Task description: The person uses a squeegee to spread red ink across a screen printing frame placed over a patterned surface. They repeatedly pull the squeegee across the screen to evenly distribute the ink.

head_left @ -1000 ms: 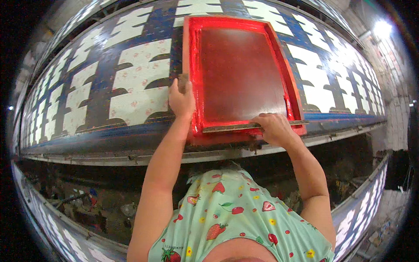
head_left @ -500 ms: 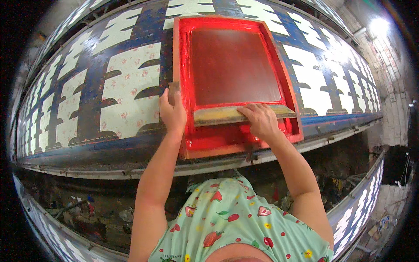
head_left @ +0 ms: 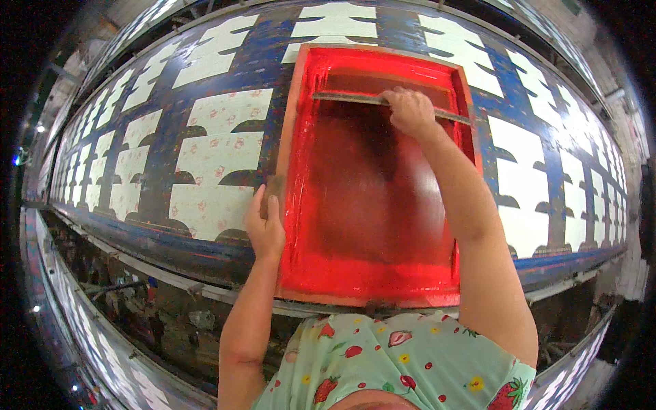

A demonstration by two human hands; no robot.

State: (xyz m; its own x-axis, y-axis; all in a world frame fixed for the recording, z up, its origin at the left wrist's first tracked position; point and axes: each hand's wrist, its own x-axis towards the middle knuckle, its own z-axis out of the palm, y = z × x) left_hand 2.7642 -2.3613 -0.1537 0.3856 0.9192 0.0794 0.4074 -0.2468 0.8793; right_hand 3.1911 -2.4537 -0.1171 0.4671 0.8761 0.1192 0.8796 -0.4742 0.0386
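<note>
A screen printing frame (head_left: pixel 290 137) with an orange-red rim lies on the long print table, its mesh (head_left: pixel 372 184) coated in wet red ink. My right hand (head_left: pixel 412 111) is closed over the top of a long, thin squeegee (head_left: pixel 348 99), which spans the inside of the frame near its far end. My left hand (head_left: pixel 265 229) grips a small brown wooden block (head_left: pixel 275 186) on the frame's left side, thumb and fingers around it. The squeegee's lower edge is hard to make out from above.
Pale fabric pieces (head_left: pixel 219 160) lie in rows along the dark blue table (head_left: pixel 205 246); those left of the frame bear small reddish prints, while a piece on the right (head_left: pixel 523 184) looks plain white. A rail (head_left: pixel 171 281) runs along the table's near edge. Another table (head_left: pixel 109 355) stands behind me.
My right hand has carried the squeegee from the near end of the frame to its far end. The left hand keeps its hold on the block. The whole view has shifted.
</note>
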